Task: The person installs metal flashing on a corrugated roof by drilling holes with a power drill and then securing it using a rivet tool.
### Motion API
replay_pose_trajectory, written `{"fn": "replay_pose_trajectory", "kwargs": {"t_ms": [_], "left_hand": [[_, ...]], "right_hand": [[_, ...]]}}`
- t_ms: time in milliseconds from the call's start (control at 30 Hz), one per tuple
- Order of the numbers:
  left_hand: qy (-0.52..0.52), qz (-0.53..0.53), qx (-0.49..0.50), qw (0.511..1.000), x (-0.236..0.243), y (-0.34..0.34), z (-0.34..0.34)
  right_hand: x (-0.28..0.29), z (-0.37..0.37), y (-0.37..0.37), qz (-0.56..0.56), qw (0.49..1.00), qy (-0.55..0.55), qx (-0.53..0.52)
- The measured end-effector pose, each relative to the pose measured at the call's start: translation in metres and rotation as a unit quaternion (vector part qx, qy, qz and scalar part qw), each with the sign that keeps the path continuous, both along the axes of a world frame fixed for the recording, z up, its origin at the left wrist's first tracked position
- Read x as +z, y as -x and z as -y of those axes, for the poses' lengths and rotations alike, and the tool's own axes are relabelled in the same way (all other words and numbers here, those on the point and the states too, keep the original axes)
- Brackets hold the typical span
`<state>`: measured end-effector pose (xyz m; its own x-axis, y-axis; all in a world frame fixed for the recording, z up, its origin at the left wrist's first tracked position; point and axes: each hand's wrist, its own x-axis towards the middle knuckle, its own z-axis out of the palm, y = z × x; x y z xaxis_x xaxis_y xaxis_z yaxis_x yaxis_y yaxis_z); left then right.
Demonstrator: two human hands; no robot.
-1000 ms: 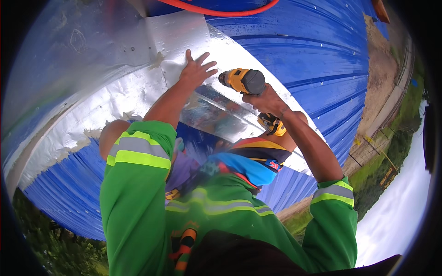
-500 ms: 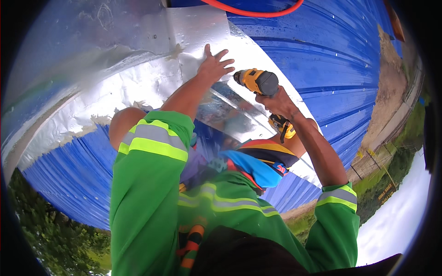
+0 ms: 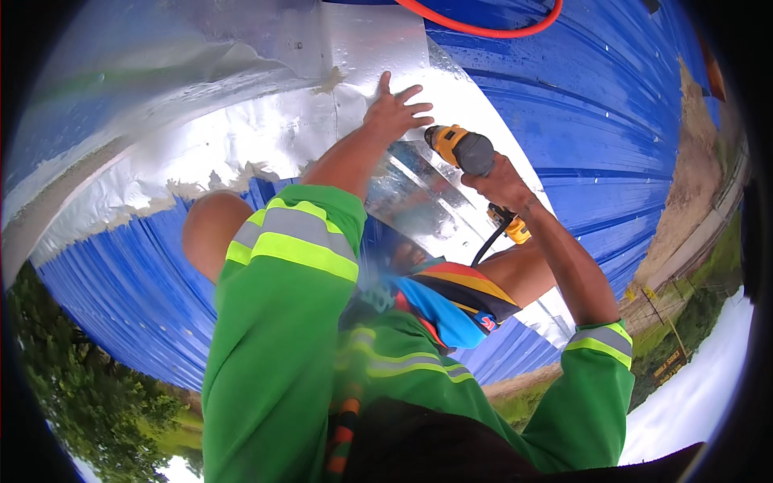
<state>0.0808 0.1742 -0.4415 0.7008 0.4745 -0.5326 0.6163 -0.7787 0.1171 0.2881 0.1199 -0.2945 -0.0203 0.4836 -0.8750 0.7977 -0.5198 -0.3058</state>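
Right hand (image 3: 503, 187) wrapped round yellow-black drill (image 3: 473, 153), over silver sheet (image 3: 477, 107) near its right edge; chuck toward left hand (image 3: 394, 113). Left hand: fingers spread over sheet, contact unclear. Beyond: blue ribbed roof (image 3: 580, 105) along sheet's right edge; red hose (image 3: 501, 34) loops near sheet's far right corner.

yellow-black drill (image 3: 460, 150) — pointing left | silver metal sheet (image 3: 377, 50) — shiny, beneath drill
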Motion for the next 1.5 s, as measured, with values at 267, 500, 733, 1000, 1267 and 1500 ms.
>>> {"fn": "replay_pose_trajectory", "kwargs": {"t_ms": [267, 500, 733, 1000, 1267, 1500], "left_hand": [[-0.004, 0.006, 0.001, 1.0, -0.005, -0.001, 0.004], [-0.014, -0.002, -0.009, 1.0, -0.005, -0.001, 0.001], [-0.015, 0.004, -0.003, 1.0, -0.004, -0.002, 0.003], [-0.004, -0.035, 0.0, 0.999, 0.0, -0.006, -0.002], [0.022, -0.051, -0.011, 0.998, 0.001, -0.008, 0.0], [0.029, -0.058, -0.012, 0.998, 0.008, -0.012, -0.001]], "right_hand": [[-0.009, -0.033, 0.001, 0.005, 0.93, -0.129, 0.345], [-0.032, -0.028, -0.051, -0.129, 0.989, 0.024, 0.061], [-0.036, -0.011, -0.049, -0.203, 0.974, 0.054, -0.089], [-0.025, -0.002, -0.036, -0.174, 0.973, 0.06, -0.142], [0.001, 0.003, -0.014, -0.202, 0.961, 0.024, -0.187], [-0.004, 0.013, -0.02, -0.136, 0.979, 0.036, -0.151]]}}
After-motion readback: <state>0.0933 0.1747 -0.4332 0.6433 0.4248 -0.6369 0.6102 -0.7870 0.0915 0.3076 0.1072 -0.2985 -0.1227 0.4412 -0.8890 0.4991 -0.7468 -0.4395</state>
